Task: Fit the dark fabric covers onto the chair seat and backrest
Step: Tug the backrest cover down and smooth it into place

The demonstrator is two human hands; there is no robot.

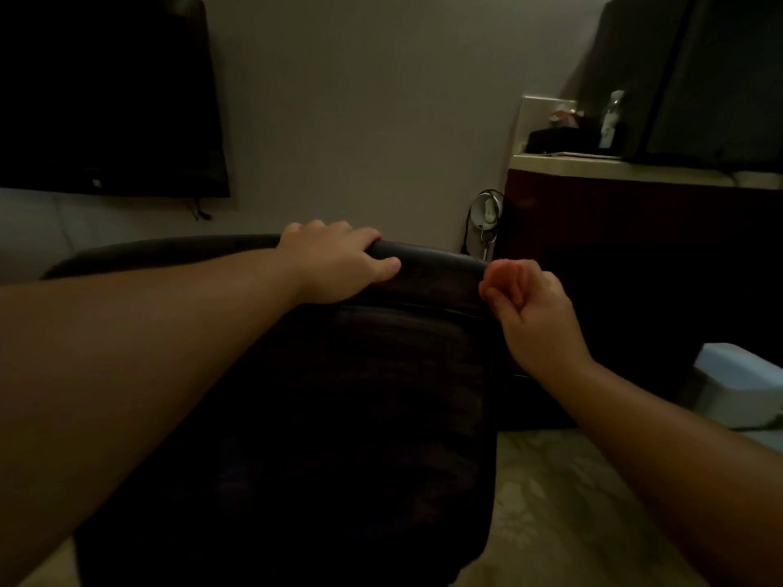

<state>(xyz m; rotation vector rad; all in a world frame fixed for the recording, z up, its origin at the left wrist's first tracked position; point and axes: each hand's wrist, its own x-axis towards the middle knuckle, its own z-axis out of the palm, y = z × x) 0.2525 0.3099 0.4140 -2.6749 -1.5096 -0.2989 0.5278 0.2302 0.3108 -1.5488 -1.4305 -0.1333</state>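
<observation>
No legible text, label, brand, number or sign appears anywhere in this dim view. The bottle (610,120) on the far right counter (593,167) bears a pale label too blurred to read. The small light mark on the wall-mounted screen (106,99) at far left is likewise unreadable.

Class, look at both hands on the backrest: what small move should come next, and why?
Probably tug the cover down at the right corner. The left hand grips the top of the backrest, steadying it, while the right hand is curled at that corner, apparently pinching the fabric edge, though the dim light hides how far it is seated.
</observation>
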